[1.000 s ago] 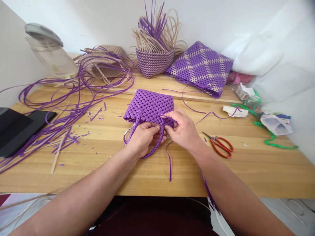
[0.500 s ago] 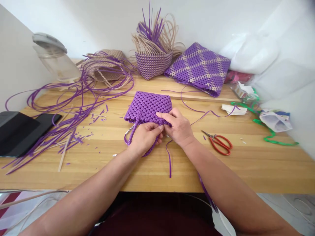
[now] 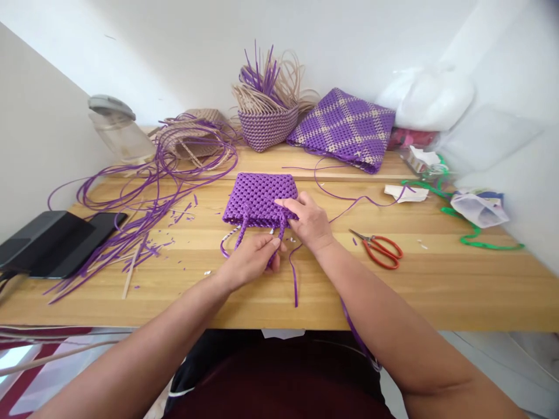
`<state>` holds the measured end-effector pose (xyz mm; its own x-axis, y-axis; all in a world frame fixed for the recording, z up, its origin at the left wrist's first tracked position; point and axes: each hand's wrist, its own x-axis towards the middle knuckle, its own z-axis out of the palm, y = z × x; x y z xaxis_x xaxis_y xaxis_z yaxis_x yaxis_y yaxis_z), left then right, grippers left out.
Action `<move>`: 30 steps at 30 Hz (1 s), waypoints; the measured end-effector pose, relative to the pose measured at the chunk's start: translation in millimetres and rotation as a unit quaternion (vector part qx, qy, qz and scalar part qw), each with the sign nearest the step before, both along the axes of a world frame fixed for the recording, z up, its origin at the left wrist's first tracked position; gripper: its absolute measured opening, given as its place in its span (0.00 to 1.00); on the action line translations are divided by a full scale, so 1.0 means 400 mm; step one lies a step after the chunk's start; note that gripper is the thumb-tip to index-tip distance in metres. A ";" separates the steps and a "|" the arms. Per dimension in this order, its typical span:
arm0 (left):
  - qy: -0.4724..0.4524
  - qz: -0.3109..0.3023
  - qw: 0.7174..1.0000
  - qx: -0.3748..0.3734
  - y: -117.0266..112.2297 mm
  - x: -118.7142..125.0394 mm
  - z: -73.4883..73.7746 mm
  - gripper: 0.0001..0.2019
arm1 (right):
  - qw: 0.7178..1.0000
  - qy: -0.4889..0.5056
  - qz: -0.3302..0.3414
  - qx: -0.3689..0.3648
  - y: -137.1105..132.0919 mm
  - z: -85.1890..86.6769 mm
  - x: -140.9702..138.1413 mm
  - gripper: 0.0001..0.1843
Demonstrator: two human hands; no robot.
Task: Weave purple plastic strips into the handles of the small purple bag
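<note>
A small purple woven basket (image 3: 258,196) lies on its side on the wooden table (image 3: 437,279), its handle loops toward me. My left hand (image 3: 250,260) is closed around the purple handle loop (image 3: 279,233) at the basket's near edge. My right hand (image 3: 308,222) rests on the basket's right corner, fingers pinching the weave and a loose purple strip (image 3: 293,279) that trails toward the table's front edge.
Red-handled scissors (image 3: 379,249) lie right of my right hand. Loose purple strips (image 3: 140,192) sprawl at left beside a black tablet (image 3: 48,241). At the back stand a jar (image 3: 117,131), an unfinished basket (image 3: 267,119) and a purple checked woven piece (image 3: 345,128). Green ribbon (image 3: 471,238) and bags lie right.
The view has pulled back and tilted up. My left hand slid down from the basket's edge onto the handle loop; my right hand stayed on the basket's corner.
</note>
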<state>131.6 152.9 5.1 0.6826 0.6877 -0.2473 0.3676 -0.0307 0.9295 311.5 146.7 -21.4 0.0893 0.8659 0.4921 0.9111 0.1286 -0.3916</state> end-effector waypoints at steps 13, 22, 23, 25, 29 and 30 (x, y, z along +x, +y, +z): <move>-0.080 0.102 0.984 -0.125 0.026 0.095 -0.021 0.19 | 0.781 0.573 -0.017 -0.247 -0.060 0.053 -0.047 0.22; 0.116 0.032 0.932 0.341 0.005 -0.003 -0.023 0.11 | 0.669 0.717 -0.083 -0.175 0.016 0.069 -0.137 0.16; 0.160 0.022 0.914 0.371 -0.006 -0.020 -0.021 0.11 | 0.679 0.709 -0.082 -0.173 0.016 0.066 -0.134 0.16; 0.248 -0.004 0.871 0.424 -0.028 -0.047 -0.017 0.15 | 0.689 0.698 -0.083 -0.175 0.015 0.059 -0.127 0.16; 0.330 -0.079 0.777 0.530 -0.058 -0.090 -0.014 0.16 | 0.680 0.708 -0.080 -0.172 0.013 0.055 -0.119 0.16; 0.323 -0.101 0.756 0.560 -0.061 -0.102 -0.016 0.15 | 0.678 0.711 -0.081 -0.170 0.013 0.055 -0.118 0.16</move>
<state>90.8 128.5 -1.2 0.7879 0.6098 0.0861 0.6158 -0.7824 -0.0931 264.5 152.0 0.6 0.3713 0.8294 -0.4173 -0.4263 -0.2470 -0.8702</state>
